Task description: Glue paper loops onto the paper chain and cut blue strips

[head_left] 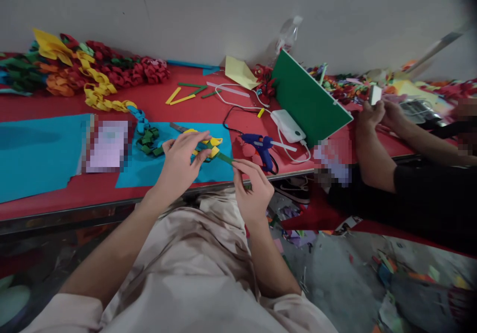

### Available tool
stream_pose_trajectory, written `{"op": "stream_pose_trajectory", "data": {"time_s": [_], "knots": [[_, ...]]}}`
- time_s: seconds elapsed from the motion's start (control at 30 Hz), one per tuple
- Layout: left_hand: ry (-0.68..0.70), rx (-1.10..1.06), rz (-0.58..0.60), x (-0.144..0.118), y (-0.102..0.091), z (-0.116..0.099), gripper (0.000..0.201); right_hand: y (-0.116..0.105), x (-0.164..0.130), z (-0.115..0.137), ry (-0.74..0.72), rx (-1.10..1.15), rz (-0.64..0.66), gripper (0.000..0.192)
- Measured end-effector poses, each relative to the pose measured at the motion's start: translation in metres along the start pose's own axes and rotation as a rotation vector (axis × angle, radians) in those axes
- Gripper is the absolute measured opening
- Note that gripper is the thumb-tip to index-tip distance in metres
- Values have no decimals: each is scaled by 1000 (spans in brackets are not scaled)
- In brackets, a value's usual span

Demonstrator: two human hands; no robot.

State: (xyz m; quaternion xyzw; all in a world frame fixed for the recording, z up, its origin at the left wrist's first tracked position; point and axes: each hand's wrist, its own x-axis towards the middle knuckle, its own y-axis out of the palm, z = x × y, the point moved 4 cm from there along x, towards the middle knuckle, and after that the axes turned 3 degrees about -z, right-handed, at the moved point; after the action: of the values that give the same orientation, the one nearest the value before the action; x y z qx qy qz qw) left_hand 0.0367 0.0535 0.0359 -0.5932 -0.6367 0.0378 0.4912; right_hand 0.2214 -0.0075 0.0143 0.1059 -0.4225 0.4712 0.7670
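From the head camera, the thing in hand is a green paper strip (224, 157) that runs between the two hands above the near edge of the red worktop (55, 199). Its long axis lies roughly left to right, sloping slightly down toward the right: the left end disappears into a small yellow-and-green folded paper piece (207, 147), and the right end meets the right hand (253, 189). The right hand pinches that end between thumb and forefinger, the other fingers curled loosely beneath. The left hand (181, 160) holds the folded piece, thumb pressed against it from the near side and fingers stretched over it; how firmly it grips I cannot tell. Both hands touch the work, so neither is nearer; the strip simply bridges them, with the left hand higher and farther from the body. Taking the folded piece as landmark: a blue paper sheet (149, 171) lies under and left of it, a green-and-blue paper chain (147, 136) sits just left, and a blue glue gun (263, 146) rests to its right on the worktop. Well to the right, another person's hands (376, 112) hold a phone, apart from this work.
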Motion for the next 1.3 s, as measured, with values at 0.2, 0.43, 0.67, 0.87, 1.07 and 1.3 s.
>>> {"op": "stream_pose_trajectory", "data": {"time_s": [0.2, 0.43, 0.67, 0.87, 1.07, 1.3], "knots": [[-36, -368, -105, 0, -11, -2, 27, 13, 14, 7, 177, 232, 54, 17], [-242, -538, -253, -19, -14, 6, 31, 42, 19, 25, 235, 237, -33, 13], [-406, -732, -263, -26, -18, 7, 34, 49, 16, 42, -111, -40, -97, 21], [-453, -696, -263, -32, -19, 7, 31, 50, 10, 44, -148, -54, 40, 31], [-454, -708, -239, -33, -19, 7, 27, 45, 13, 47, -10, 110, 127, 20], [-446, -675, -303, -39, -26, 16, 25, 0, 4, 12, 39, -59, -136, 5]]}}
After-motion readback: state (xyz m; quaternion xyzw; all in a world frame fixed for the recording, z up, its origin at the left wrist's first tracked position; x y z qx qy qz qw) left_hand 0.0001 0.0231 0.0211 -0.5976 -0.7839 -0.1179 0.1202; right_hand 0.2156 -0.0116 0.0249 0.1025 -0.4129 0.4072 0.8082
